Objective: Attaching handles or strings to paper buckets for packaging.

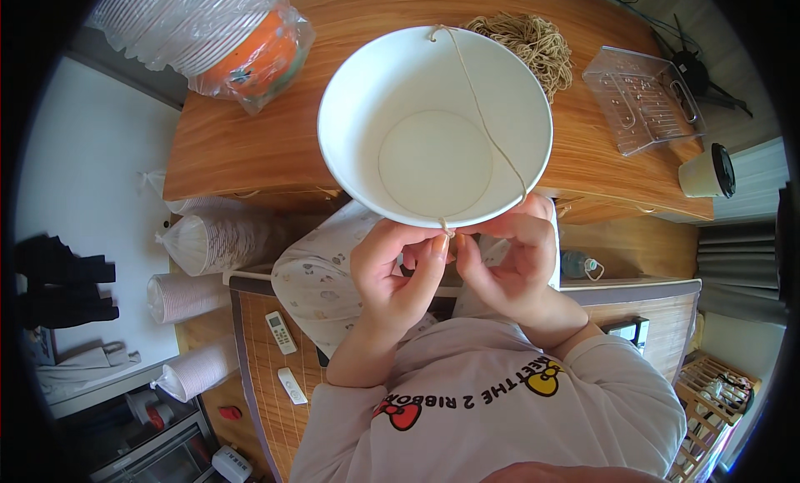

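A white paper bucket (358,133) is tilted with its open mouth toward me at the near edge of the wooden table. A thin beige string (487,131) passes through a hole at the far rim, crosses the mouth and comes down to the near rim. There it forms a small knot or loop. My left hand (398,270) pinches the string at this knot, thumb against forefinger. From the other side my right hand (512,262) pinches it too, fingers bent close to the rim. The exact string ends are hidden by my fingertips.
A heap of beige strings (542,50) lies behind the bucket on the table (258,141). At right are a clear plastic tray (642,108) and a lidded cup (700,176). Plastic-wrapped stacked buckets (200,33) stand far left; more stacks (217,241) are below. Two remotes (282,333) lie beside me.
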A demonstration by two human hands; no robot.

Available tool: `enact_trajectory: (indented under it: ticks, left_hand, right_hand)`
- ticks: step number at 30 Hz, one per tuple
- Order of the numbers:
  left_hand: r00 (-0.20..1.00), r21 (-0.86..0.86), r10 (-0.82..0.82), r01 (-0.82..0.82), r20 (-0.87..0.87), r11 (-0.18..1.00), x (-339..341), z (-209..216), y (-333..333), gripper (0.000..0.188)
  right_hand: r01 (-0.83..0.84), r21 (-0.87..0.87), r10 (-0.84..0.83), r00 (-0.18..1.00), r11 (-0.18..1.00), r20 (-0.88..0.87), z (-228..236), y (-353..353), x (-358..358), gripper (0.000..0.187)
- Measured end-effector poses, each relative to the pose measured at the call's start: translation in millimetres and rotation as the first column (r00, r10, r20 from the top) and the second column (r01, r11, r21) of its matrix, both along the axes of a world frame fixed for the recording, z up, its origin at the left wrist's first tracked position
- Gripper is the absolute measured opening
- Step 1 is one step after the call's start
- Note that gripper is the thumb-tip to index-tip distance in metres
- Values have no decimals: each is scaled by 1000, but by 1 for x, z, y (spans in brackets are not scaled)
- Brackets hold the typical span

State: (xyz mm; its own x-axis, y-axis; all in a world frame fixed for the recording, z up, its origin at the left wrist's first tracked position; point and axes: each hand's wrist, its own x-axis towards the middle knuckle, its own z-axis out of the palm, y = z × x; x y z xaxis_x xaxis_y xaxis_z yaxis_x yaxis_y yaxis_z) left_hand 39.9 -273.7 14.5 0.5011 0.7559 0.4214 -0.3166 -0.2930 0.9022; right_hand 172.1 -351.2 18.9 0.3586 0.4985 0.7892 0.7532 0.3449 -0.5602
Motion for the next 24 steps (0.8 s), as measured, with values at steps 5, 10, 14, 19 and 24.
enact_trajectory:
  ticks: [5, 10, 14, 19, 24]
  left_hand:
    - [999, 54, 19, -17, -36, 998, 0, -2, 2, 11]
    - [999, -45, -37, 36, -19, 998, 0, 3, 2, 11]
    - [999, -67, -38, 37, -16, 997, 0, 4, 0, 12]
    - [997, -150, -77, 78, 12, 986, 0, 12, -1, 10]
    - [996, -152, -81, 84, 25, 985, -1, 12, -2, 8]
  right_hand:
    - [78, -30, -74, 991, 997, 112, 6, -2, 0, 49]
    - [-54, 5, 55, 992, 999, -115, -3, -1, 1, 44]
    - [-121, -30, 112, 972, 992, -208, -4, -4, 1, 42]
    - [-242, 29, 244, 958, 970, -153, -9, -6, 9, 40]
    - [-247, 59, 254, 950, 967, -181, -1, -8, 5, 40]
